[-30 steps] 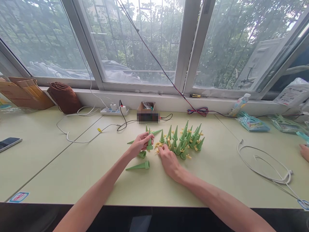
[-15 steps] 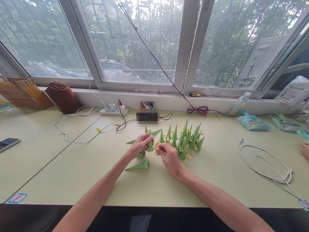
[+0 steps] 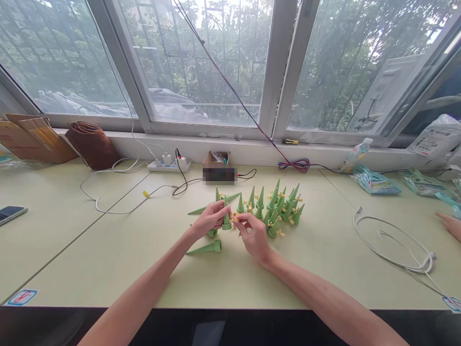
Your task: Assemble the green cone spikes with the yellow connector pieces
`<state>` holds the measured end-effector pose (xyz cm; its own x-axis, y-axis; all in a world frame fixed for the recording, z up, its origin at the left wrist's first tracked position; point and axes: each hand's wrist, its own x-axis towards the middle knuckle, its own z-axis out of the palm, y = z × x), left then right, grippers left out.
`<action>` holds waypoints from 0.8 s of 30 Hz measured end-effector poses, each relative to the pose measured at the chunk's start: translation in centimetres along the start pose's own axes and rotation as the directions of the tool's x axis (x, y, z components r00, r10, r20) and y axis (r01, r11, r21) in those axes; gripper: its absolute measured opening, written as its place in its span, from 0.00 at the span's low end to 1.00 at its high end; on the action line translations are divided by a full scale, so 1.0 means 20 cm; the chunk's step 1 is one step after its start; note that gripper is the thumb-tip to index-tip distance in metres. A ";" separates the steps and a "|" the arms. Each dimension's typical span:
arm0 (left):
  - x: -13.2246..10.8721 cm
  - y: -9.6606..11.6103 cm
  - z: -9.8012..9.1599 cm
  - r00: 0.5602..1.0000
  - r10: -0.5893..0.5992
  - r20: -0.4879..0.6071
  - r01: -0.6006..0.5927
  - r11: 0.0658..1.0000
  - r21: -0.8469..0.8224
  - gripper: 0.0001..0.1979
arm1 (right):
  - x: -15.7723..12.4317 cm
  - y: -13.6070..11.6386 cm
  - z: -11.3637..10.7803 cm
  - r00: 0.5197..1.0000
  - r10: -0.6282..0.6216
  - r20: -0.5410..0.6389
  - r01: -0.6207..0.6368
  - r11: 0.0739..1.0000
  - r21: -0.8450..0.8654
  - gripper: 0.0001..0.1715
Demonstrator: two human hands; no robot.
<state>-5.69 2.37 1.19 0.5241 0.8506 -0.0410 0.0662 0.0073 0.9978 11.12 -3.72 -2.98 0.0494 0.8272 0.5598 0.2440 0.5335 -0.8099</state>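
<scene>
Upright in my left hand (image 3: pixel 212 217) is a green plant-watering spike (image 3: pixel 226 222), pinched between thumb and fingers with its point up. Close against its side, my right hand (image 3: pixel 252 233) pinches a small yellow valve (image 3: pixel 235 219); whether the valve sits in the spike's hole I cannot tell. To the right stand several green spikes (image 3: pixel 273 202) with yellow valves on their sides. A loose spike (image 3: pixel 207 248) lies on its side below my left hand, and another spike (image 3: pixel 196 210) lies behind it, partly hidden.
Behind the hands are a small cardboard box (image 3: pixel 217 157) and a white power strip (image 3: pixel 167 166) with cables. A white cable (image 3: pixel 392 262) lies coiled to the right. At the right edge another person's hand (image 3: pixel 450 223) reaches in. A phone (image 3: pixel 12 214) rests at left.
My right hand's yellow valve has come up to the spike in my left hand, which moved slightly right. The other person's hand has come further into view at the right.
</scene>
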 end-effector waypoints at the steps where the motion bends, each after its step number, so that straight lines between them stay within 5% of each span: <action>1: 0.00 0.00 0.00 1.000 0.002 0.006 -0.002 1.000 -0.005 0.20 | 0.00 0.00 0.00 1.000 -0.002 0.002 0.002 1.000 0.002 0.08; 24: -0.02 0.02 0.04 0.997 0.069 -0.035 -0.068 0.997 0.030 0.19 | 0.01 0.00 -0.01 1.000 0.005 -0.017 -0.005 1.000 -0.029 0.07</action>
<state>-5.27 1.66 1.48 0.4971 0.8672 0.0300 0.0562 -0.0667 0.9962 11.30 -3.60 -2.97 0.0672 0.8266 0.5588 0.2719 0.5237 -0.8074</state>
